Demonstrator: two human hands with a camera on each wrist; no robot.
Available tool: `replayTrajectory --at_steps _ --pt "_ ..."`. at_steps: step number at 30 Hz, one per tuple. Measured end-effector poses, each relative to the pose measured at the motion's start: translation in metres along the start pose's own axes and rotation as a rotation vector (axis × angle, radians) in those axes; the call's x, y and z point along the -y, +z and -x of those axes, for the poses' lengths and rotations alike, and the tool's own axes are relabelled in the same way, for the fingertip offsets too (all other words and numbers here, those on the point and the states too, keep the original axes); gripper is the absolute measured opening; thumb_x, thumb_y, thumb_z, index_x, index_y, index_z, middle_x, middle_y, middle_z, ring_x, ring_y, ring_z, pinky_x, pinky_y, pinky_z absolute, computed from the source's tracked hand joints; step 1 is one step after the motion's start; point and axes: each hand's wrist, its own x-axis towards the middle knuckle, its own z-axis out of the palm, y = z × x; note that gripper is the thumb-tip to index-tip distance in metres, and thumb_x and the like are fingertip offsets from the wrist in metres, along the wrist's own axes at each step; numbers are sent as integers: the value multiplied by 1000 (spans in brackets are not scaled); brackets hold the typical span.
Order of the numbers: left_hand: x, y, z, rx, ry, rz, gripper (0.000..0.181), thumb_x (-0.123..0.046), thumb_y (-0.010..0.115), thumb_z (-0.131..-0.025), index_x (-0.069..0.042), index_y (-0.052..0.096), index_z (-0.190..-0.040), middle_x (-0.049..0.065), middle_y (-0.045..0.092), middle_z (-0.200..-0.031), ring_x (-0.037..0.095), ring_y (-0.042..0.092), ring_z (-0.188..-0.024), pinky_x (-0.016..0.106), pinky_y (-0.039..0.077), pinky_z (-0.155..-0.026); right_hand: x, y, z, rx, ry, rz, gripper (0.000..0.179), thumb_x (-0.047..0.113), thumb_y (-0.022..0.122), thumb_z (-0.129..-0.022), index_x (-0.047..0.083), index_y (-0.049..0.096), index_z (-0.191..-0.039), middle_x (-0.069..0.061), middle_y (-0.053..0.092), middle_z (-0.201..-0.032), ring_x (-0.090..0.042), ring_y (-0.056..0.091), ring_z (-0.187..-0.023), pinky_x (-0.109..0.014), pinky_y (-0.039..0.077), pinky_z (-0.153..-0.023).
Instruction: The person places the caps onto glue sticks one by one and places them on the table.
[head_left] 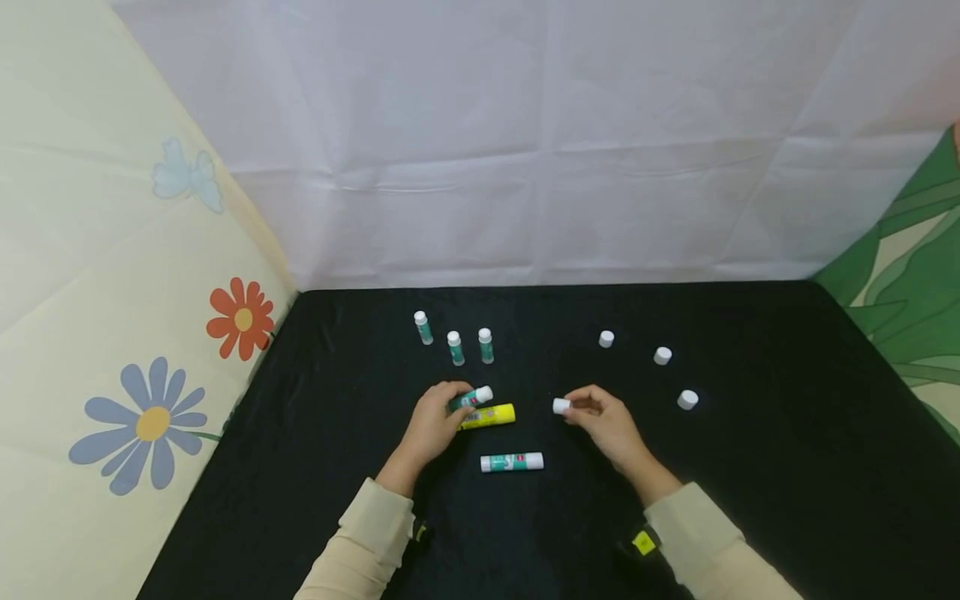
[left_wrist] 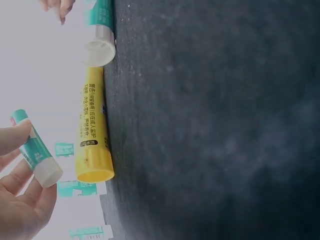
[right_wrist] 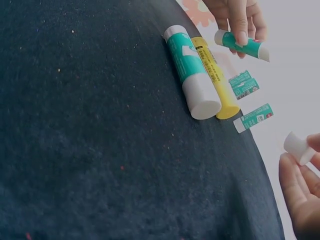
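In the head view my left hand (head_left: 429, 423) holds a green-and-white glue stick (head_left: 466, 400) just above a yellow glue stick (head_left: 497, 415) that lies on the table. The left wrist view shows thumb and fingers pinching the green glue stick (left_wrist: 36, 151), its white end pointing away from the palm. Across a gap to the right, my right hand (head_left: 609, 427) pinches a small white cap (head_left: 560, 406) between thumb and fingertips. That cap (right_wrist: 297, 147) is off the table in the right wrist view. A larger green-and-white glue stick (head_left: 512, 462) lies nearer to me.
Three small glue sticks, left (head_left: 423, 328), middle (head_left: 456, 349) and right (head_left: 486, 347), stand upright at the back. Three loose white caps, at the back (head_left: 606, 339), centre (head_left: 662, 356) and front (head_left: 687, 400), sit on the right. A black cloth (head_left: 787, 467) covers the table.
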Motion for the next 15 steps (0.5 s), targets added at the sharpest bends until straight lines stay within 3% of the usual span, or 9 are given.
replayTrajectory --at_steps 15 --pt "-2 3 1 11 17 -19 19 -9 63 -78 -8 60 -97 1 57 -88 17 50 -78 34 40 -71 -1 5 1 33 8 7 18 -7 56 -77 -12 52 -94 -15 57 -86 -9 56 -72 -26 47 -66"
